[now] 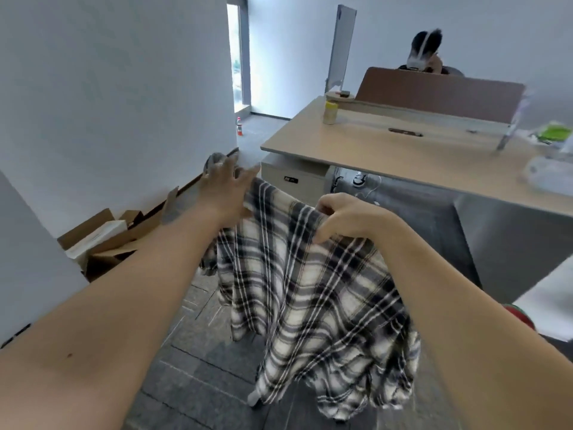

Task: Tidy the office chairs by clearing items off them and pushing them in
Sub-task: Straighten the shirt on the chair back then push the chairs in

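Plaid shirt (310,290) hangs lengthwise between hands: right hand (344,218) pinches its top edge; left hand (226,193), fingers spread, farther left.

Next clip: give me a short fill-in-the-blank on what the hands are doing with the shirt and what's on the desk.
1. The right hand pinches the top edge of a ____-patterned shirt.
2. The left hand has its fingers ____ at the shirt's other corner.
3. The shirt hangs in the air above the ____.
4. The jar on the desk has a ____ lid.

Missing words: plaid; spread; floor; yellow
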